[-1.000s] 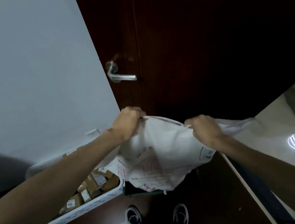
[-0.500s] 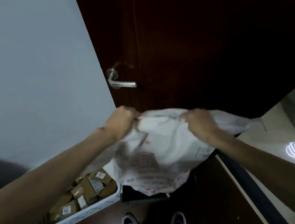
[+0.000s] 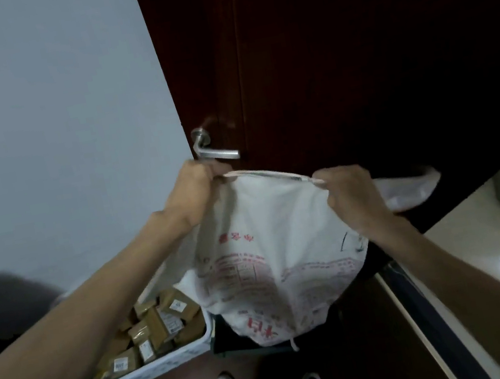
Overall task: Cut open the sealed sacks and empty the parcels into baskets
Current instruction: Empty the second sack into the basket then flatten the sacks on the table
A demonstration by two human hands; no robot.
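Observation:
A white woven sack [image 3: 273,252] with red print hangs in front of me, held up by its top hem. My left hand [image 3: 191,193] grips the hem's left corner and my right hand [image 3: 351,194] grips its right corner, so the hem is stretched straight between them. The sack's bottom hangs over a dark basket [image 3: 233,347] on the floor; what is inside that basket is hidden. To the left stands a white basket [image 3: 160,370] filled with several brown cardboard parcels [image 3: 153,330].
A dark wooden door [image 3: 335,57] with a metal lever handle [image 3: 213,149] stands right behind the sack. A pale wall is at the left. A light counter [image 3: 486,248] runs along the right, with a green cloth on it. My shoes are on the dark floor below.
Both hands have drawn the crumpled sack mouth out taut and lifted it, so the sack hangs flatter and lower over the dark basket.

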